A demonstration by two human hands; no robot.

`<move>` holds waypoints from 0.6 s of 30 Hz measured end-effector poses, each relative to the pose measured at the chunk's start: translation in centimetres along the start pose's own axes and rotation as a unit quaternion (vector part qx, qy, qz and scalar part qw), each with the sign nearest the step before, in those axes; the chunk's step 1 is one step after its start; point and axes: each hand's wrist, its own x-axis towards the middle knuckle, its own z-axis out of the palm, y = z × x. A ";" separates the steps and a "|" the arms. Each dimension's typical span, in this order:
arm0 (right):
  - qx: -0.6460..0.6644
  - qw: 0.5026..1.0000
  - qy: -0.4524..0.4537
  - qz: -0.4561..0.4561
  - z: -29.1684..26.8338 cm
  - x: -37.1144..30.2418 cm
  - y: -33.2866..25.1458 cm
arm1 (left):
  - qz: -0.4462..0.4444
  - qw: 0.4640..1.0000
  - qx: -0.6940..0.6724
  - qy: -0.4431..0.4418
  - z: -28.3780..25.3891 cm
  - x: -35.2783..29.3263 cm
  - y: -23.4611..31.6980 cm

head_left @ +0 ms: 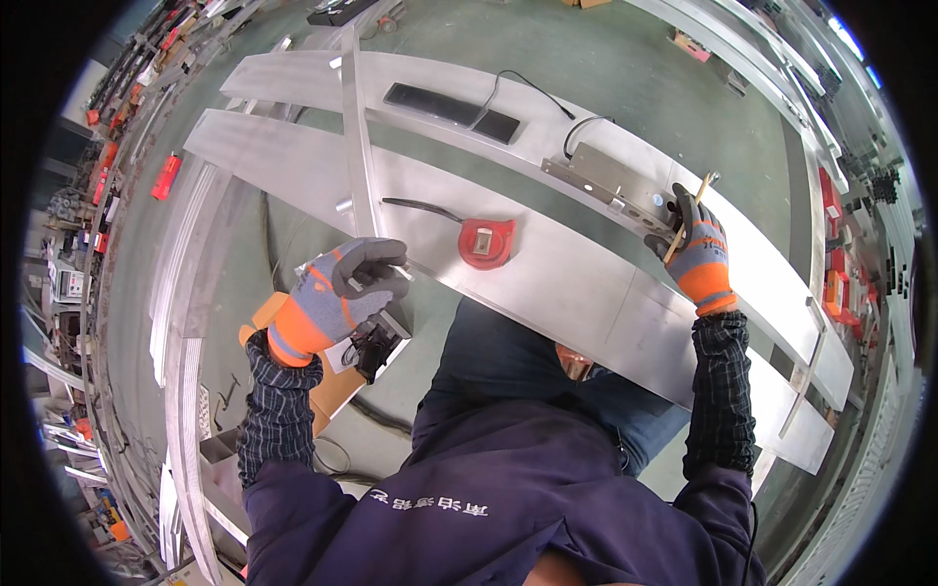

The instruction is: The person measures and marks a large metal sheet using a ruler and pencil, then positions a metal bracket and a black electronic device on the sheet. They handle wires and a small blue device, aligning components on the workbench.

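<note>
My left hand, in a grey and orange glove, is closed with its fingers curled beside the near aluminium strip. A small pale bit shows at its fingertips, too small to name. My right hand, gloved alike, grips a thin yellow pencil-like stick at the right end of a metal box profile. That profile, with holes and slots, lies on the far aluminium strip. A red tape measure rests on the near strip, between my hands.
A long black bar and a thin black cable lie on the far strip. An upright-running metal bar crosses both strips at left. An open cardboard box with black parts stands below my left hand. A red tool lies far left.
</note>
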 end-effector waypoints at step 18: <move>0.032 0.996 0.076 -0.017 1.8 0.0 0.9 | 0.041 0.998 0.043 0.015 0.0 4.2 3.4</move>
